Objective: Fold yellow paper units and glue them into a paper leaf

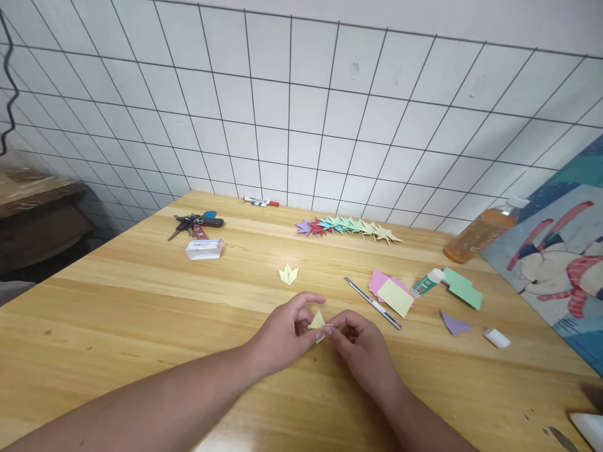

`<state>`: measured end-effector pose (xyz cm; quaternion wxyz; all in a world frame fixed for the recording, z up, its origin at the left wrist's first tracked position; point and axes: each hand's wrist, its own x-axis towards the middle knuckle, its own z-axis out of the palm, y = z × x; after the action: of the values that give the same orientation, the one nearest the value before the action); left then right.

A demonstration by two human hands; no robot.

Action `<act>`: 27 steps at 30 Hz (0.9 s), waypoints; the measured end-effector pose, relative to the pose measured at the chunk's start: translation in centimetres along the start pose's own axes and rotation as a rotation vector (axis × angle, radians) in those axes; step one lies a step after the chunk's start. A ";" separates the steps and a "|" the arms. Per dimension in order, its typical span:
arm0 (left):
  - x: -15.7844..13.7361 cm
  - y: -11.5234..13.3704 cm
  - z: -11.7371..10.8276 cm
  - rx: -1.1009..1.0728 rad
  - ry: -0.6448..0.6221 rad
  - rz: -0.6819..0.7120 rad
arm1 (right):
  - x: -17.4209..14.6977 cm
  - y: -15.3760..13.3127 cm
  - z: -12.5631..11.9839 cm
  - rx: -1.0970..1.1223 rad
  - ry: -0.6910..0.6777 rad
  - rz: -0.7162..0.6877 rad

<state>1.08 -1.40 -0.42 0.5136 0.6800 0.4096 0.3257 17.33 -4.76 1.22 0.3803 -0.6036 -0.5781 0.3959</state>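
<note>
Between my two hands is a small folded piece of yellow paper [318, 321], with a pointed tip standing up. My left hand [287, 326] pinches its left side, thumb at the lower edge and index finger arched above. On the right side, the thumb and index finger of my right hand [360, 345] are closed on the same paper. Part of it is hidden behind my fingertips. Beyond my hands a folded yellow paper piece [289, 274] with three points lies on the wooden table [141, 333].
A row of folded coloured papers [348, 226] lies near the tiled wall. To the right are a utility knife [372, 302], paper squares [394, 297], a glue stick [428, 282], green paper [464, 289], purple paper [453, 322], an eraser [496, 338] and a bottle [480, 232]. Keys [195, 223] lie left.
</note>
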 end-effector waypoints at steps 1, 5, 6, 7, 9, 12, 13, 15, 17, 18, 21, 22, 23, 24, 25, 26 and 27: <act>0.0 0.0 0.0 0.006 0.000 0.002 | 0.1 0.0 -0.1 0.021 -0.001 0.018; 0.1 0.0 0.0 0.019 0.000 0.005 | 0.2 0.2 -0.2 0.114 -0.036 0.048; 0.1 0.1 0.0 0.011 0.003 0.001 | 0.2 0.3 -0.2 0.132 -0.040 0.041; 0.1 0.1 0.0 -0.003 0.006 -0.006 | 0.1 0.3 -0.1 0.146 -0.043 0.035; 0.0 0.1 0.0 -0.035 0.003 -0.022 | 0.1 0.4 -0.1 0.163 -0.047 0.033; 0.1 0.2 0.0 -0.069 -0.012 -0.041 | 0.2 0.5 -0.1 0.159 -0.065 0.049; 0.1 0.2 0.0 -0.071 -0.011 -0.043 | 0.2 0.6 -0.1 0.150 -0.066 0.053; 0.2 0.2 0.0 -0.069 0.002 -0.044 | 0.3 0.7 -0.1 0.134 -0.055 0.061; 0.2 0.1 -0.1 -0.072 0.010 -0.050 | 0.4 0.8 -0.2 0.154 -0.042 0.058; 0.3 0.1 -0.1 -0.076 0.010 -0.055 | 0.3 0.7 -0.2 0.169 -0.038 0.053; 0.3 -0.1 -0.1 -0.085 0.007 -0.057 | 0.2 0.4 -0.2 0.160 -0.049 0.041; 0.2 -0.1 -0.1 -0.079 0.007 -0.051 | 0.2 0.3 -0.2 0.139 -0.058 0.038; 0.2 0.0 -0.1 -0.069 0.010 -0.043 | 0.2 0.2 -0.2 0.122 -0.065 0.034; 0.1 0.0 -0.1 -0.061 0.011 -0.034 | 0.2 0.1 -0.2 0.115 -0.074 0.029; 0.1 0.1 -0.1 -0.059 0.007 -0.026 | 0.2 0.2 -0.2 0.121 -0.077 0.026; 0.1 0.2 -0.2 -0.063 -0.005 -0.022 | 0.2 0.2 -0.2 0.138 -0.076 0.025; 0.1 0.3 -0.2 -0.076 -0.021 -0.023 | 0.2 0.3 -0.3 0.165 -0.074 0.028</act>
<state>1.01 -1.29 -0.10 0.5470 0.6585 0.3993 0.3281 17.69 -4.53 1.02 0.4015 -0.5633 -0.5488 0.4694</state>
